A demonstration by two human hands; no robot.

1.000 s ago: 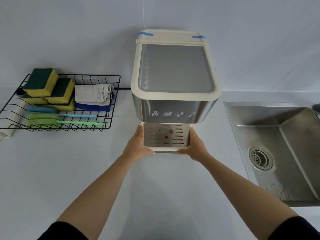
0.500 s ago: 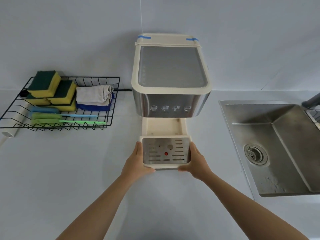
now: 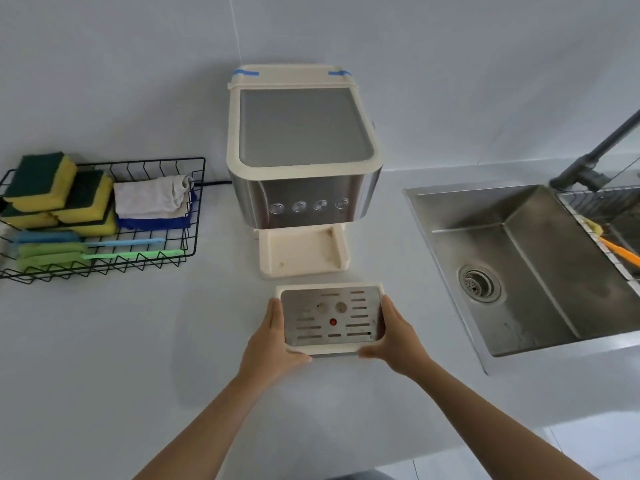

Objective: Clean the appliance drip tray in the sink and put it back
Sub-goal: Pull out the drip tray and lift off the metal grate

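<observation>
The cream drip tray (image 3: 330, 318), topped by a slotted metal grate with a red dot, is held level above the counter, just in front of the appliance (image 3: 301, 168). My left hand (image 3: 273, 337) grips its left side and my right hand (image 3: 398, 336) grips its right side. The appliance's cream base slot (image 3: 303, 252) stands bare and open. The steel sink (image 3: 540, 268) lies to the right, with its drain (image 3: 479, 284) visible.
A black wire basket (image 3: 104, 216) at the left holds yellow-green sponges, folded cloths and brushes. A grey faucet (image 3: 595, 157) rises at the sink's far right, beside a rack with an orange-handled brush (image 3: 620, 252). White counter surrounds the tray.
Both hands have pulled the drip tray out of the appliance's base and toward me; it is now fully free of the slot. The view has shifted, showing more of the sink.
</observation>
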